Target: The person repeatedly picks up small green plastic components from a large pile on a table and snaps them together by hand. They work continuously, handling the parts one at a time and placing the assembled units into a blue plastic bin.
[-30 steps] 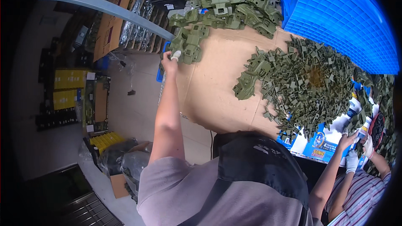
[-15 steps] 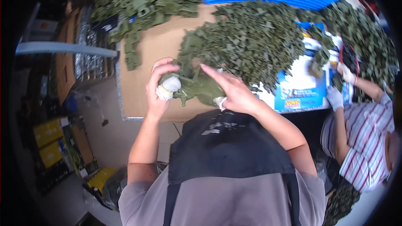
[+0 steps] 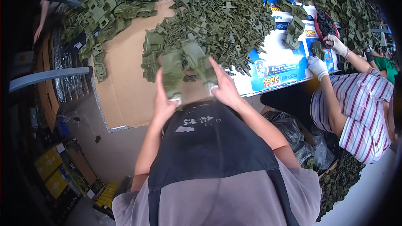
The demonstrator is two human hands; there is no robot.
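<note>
Presently I follow from far away, and through the head view I see both hands occupied in front of the black apron (image 3: 201, 146). The fingers of the left hand (image 3: 164, 101) are closed on a long green shell (image 3: 171, 73), and the fingers of the right hand (image 3: 228, 90) grasp a second green shell (image 3: 196, 58). Both pieces are blurred, therefore I cannot tell whether they touch each other. They are held side by side from their outer flanks, near the ends closest to the body; I believe this leaves the far ends uncovered. White coverings (image 3: 175, 100) show at the thumbs, probably to protect the skin from hard edges.

The shells are above the cardboard sheet (image 3: 127, 54), at the near border of the heap of small green pieces (image 3: 222, 21). This heap lies within easy reach, I suppose to save effort. More large shells (image 3: 111, 6) are piled apart, toward the far left, perhaps so that the two kinds do not mix. The cardboard presumably guards the surface (image 3: 121, 129) from scratches.
</note>
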